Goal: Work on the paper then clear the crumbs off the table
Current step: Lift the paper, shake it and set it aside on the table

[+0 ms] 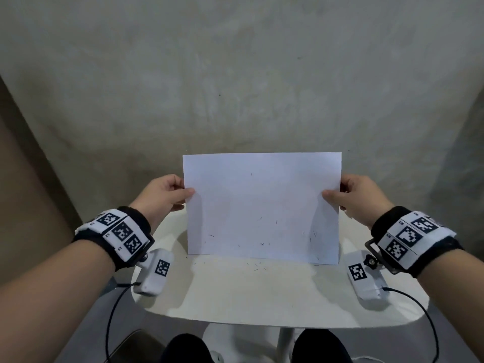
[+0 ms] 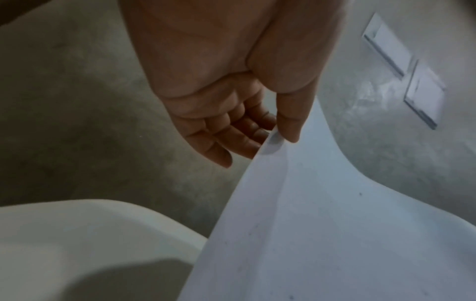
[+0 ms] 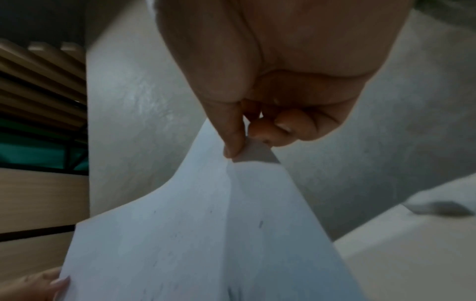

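Observation:
A white sheet of paper point(image 1: 262, 205) is lifted above the small white table point(image 1: 262, 292), tilted with its near edge low. Thin dark crumbs point(image 1: 262, 243) lie scattered on the sheet's lower part. More crumbs point(image 1: 258, 267) sit on the table just below that edge. My left hand point(image 1: 170, 195) pinches the sheet's left edge, thumb on top and fingers behind. My right hand point(image 1: 351, 196) pinches the right edge the same way. In the left wrist view the thumb point(image 2: 291, 122) presses the paper point(image 2: 322, 234). In the right wrist view thumb and fingers point(image 3: 247, 140) clamp the paper point(image 3: 206, 244).
The table stands against a grey concrete floor point(image 1: 235, 87). A brown wooden panel point(image 1: 26, 192) runs along the left. Wrist cameras point(image 1: 154, 273) hang under both wrists with black cables point(image 1: 110, 323) trailing down. My knees point(image 1: 188, 349) show below the table's near edge.

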Available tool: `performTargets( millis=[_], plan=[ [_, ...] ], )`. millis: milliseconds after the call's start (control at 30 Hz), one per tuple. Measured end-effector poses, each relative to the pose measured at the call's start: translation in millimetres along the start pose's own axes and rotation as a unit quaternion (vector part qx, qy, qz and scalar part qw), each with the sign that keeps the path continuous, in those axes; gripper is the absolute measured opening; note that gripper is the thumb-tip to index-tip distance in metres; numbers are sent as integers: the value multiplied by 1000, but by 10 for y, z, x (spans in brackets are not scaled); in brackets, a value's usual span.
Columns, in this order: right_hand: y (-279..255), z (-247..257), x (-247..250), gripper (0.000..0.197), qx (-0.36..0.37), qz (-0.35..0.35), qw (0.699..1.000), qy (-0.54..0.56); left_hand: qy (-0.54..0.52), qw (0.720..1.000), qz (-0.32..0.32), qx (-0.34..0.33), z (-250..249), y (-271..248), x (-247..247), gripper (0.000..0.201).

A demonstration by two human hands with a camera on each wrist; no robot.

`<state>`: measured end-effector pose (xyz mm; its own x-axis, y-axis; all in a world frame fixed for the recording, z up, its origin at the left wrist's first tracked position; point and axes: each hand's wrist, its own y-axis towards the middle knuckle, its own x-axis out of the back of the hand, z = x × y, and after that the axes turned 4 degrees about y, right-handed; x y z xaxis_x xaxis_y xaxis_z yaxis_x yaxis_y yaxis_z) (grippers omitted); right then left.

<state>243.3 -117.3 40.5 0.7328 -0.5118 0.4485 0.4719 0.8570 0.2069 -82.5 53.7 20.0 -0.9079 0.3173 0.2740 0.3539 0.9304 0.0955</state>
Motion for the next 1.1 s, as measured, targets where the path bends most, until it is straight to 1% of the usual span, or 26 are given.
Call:
performTargets(
  millis=[67,167,200,233,267,367,400,500,533,567,633,667,700,767,800,833,867,933,967,1000,1033,1100],
  plan=[
    [-31,96,46,9,21,-16,1000,-3,-8,1000,-6,-23,-114,-78,11,14],
    [-112,201,106,16,66,-42,997,10,-10,998,-20,-59,-215,-206,22,7],
    [-144,207,118,17,77,-44,996,12,-14,998,-20,-66,-209,-254,21,14],
    [-179,197,120,17,81,-39,996,6,-9,998,-14,-66,-174,-290,15,23],
    [-201,163,112,17,76,-30,997,-9,8,998,-2,-59,-130,-329,-4,27],
    [-250,69,76,12,44,-2,995,-84,44,998,37,-41,-23,-437,-99,24],
    [-251,68,77,12,47,-8,995,-85,40,997,35,-48,-33,-448,-123,26],
    [-257,151,116,13,85,-48,995,-36,4,997,6,-78,-118,-429,-138,25],
    [-256,160,129,15,91,-46,994,-32,1,997,3,-79,-119,-416,-138,24],
    [-253,163,125,18,87,-31,995,-46,14,997,8,-73,-105,-410,-144,23],
    [-242,121,96,24,50,31,990,-127,71,996,42,-40,-43,-397,-160,23],
    [-236,93,85,24,34,49,986,-156,90,994,46,-34,-18,-396,-168,22],
    [-224,84,86,21,30,45,986,-158,90,995,31,-39,-10,-383,-165,21],
    [-200,103,109,17,53,-2,993,-102,44,996,-19,-73,-33,-360,-146,20],
    [-188,111,116,16,67,-21,995,-70,28,995,-30,-88,-52,-364,-140,20],
    [-182,113,119,16,73,-22,995,-60,27,995,-28,-92,-49,-361,-136,20],
    [-174,109,108,17,66,-5,995,-75,45,995,-12,-86,-21,-360,-140,21],
    [-169,64,57,21,23,65,986,-155,118,991,43,-45,53,-380,-157,23],
    [-173,45,44,24,7,85,980,-182,137,988,51,-39,74,-385,-163,22],
    [-167,44,48,25,5,81,979,-188,137,989,37,-49,74,-376,-157,21],
    [-161,68,64,23,13,61,983,-175,117,991,12,-69,59,-357,-143,20],
    [-151,108,94,19,40,15,993,-111,51,995,-23,-87,-11,-350,-130,20]
  ],
)
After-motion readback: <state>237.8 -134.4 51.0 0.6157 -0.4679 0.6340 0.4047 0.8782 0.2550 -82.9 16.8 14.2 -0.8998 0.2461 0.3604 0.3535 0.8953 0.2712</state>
